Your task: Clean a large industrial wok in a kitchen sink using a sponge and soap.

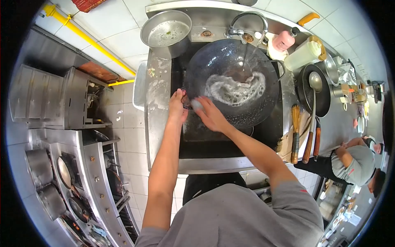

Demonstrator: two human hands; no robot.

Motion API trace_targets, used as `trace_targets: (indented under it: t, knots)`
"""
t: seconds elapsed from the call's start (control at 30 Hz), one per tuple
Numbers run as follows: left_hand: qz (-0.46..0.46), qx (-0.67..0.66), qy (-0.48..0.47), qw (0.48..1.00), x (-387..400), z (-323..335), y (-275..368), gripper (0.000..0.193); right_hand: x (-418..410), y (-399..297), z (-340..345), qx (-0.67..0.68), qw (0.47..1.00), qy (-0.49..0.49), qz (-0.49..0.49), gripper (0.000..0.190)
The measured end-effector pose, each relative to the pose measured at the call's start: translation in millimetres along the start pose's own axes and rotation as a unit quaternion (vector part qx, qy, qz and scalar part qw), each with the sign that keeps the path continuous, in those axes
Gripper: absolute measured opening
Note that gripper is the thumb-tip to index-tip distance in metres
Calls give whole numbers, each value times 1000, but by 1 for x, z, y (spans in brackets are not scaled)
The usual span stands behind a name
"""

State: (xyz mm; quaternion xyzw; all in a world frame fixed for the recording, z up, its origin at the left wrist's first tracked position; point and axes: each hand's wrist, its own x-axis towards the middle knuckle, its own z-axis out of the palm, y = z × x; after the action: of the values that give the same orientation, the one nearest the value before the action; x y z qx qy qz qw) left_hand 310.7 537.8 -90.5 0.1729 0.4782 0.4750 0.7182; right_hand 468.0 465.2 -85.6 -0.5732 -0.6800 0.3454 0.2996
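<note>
A large dark wok (197, 68) sits over a black stove top, with foamy water (230, 89) in its bowl. Water runs into it from a curved chrome faucet (251, 14) at the back. At the wok's left side, my left hand (179, 105) is closed around its loop handle (187, 103). My right hand (208, 112) lies against the left rim close to that handle, with a pale scrubbing pad or cloth (197, 105) under its fingers; the pad's exact kind is blurred. The wok's other loop handle (280, 69) points right, untouched.
A steel pot of liquid (168, 34) stands back left. To the right are a pink pump bottle (284, 40), a dark pan (322, 102) with a ladle (315, 81) and a bamboo brush (295, 132). Co-workers (355, 160) stand far right; a burner range (92, 173) is at left.
</note>
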Motion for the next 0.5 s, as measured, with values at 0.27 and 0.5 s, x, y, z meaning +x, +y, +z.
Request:
trace_targets:
  t: [0.27, 0.5]
  knots:
    - [33, 139, -28, 989, -9, 1, 11, 27, -83, 69, -117, -281, 958, -5, 54, 58]
    - [55, 261, -31, 963, -32, 10, 14, 26, 19, 48, -130, -138, 971, 86, 172, 36]
